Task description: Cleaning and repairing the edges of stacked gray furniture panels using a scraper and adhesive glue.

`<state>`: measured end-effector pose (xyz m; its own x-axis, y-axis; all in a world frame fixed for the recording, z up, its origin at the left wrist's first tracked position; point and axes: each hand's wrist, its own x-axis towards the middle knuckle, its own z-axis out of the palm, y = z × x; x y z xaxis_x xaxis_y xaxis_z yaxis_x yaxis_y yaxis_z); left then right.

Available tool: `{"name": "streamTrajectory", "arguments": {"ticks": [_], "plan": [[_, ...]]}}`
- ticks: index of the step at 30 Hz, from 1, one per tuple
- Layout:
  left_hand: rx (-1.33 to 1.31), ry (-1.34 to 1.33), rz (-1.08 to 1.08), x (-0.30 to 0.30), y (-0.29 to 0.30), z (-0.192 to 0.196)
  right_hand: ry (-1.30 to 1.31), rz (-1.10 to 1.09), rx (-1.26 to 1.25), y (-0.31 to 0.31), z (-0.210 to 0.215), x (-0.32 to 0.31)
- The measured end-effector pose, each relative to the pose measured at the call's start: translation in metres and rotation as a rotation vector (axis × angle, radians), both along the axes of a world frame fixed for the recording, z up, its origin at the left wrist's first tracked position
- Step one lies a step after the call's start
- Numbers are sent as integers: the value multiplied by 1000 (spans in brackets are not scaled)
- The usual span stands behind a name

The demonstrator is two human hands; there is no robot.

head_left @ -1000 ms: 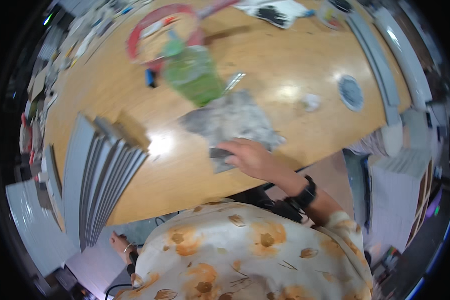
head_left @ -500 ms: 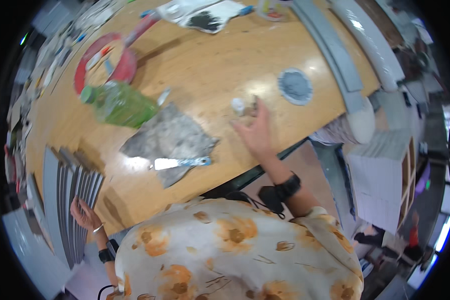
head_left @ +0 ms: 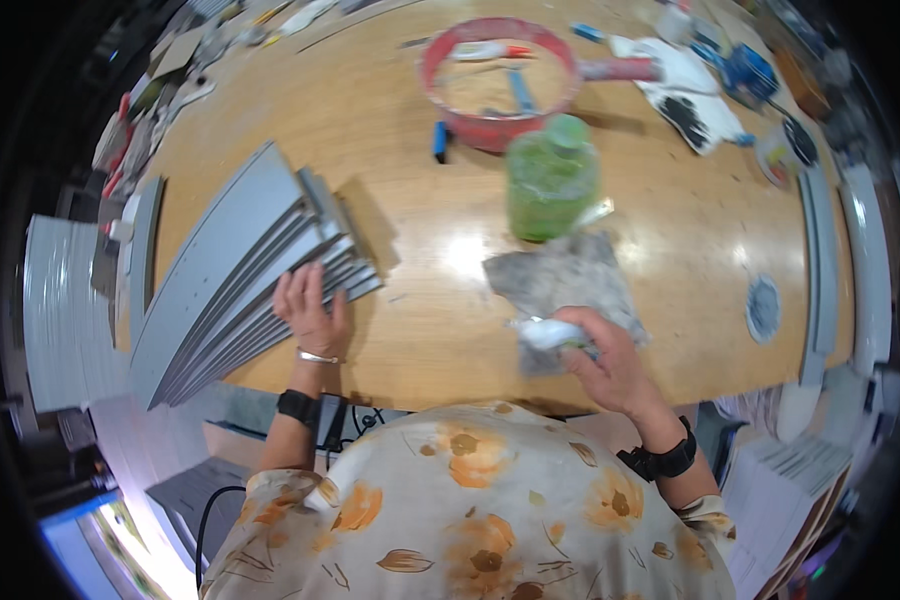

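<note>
On the left of the table, my left hand [head_left: 310,312] rests at the near right edge of a fanned stack of grey panels [head_left: 225,250]. Its fingers are apart and touch the strips without closing round one. My right hand [head_left: 610,362] is closed round a small white bottle [head_left: 548,333] with a narrow tip pointing left; motion blurs it. Beneath that hand lies a stained grey cloth [head_left: 610,270]. A bit of blue-green shows under the fingers, too covered to make out. Just beyond the cloth stands a clear bottle of green liquid [head_left: 552,190].
Farther back is a red pan [head_left: 500,132] holding a marker and blue pieces. Right of it lies a white cloth [head_left: 660,70] with a black patch. A round dish of grey paste [head_left: 763,308] sits at the right, beside long grey strips [head_left: 820,270].
My view has swung left. My right hand has come back from the table's right side to the cloth, now with the white bottle in it. My left hand stays at the panels.
</note>
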<state>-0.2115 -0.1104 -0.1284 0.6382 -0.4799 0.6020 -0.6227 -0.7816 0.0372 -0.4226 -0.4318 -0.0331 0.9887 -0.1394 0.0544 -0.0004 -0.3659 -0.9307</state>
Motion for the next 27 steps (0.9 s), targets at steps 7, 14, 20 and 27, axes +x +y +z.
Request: {"name": "streamTrajectory", "arguments": {"ticks": [7,14,20,27], "plan": [[-34,9,-44,4,9,9,189,15,176,71,-8,123],[-35,30,-116,8,12,9,185,-128,262,101,-34,154],[-32,25,-117,9,14,6,139,-145,212,112,-33,161],[-65,26,-109,9,14,4,128,-147,146,118,-29,165]]}}
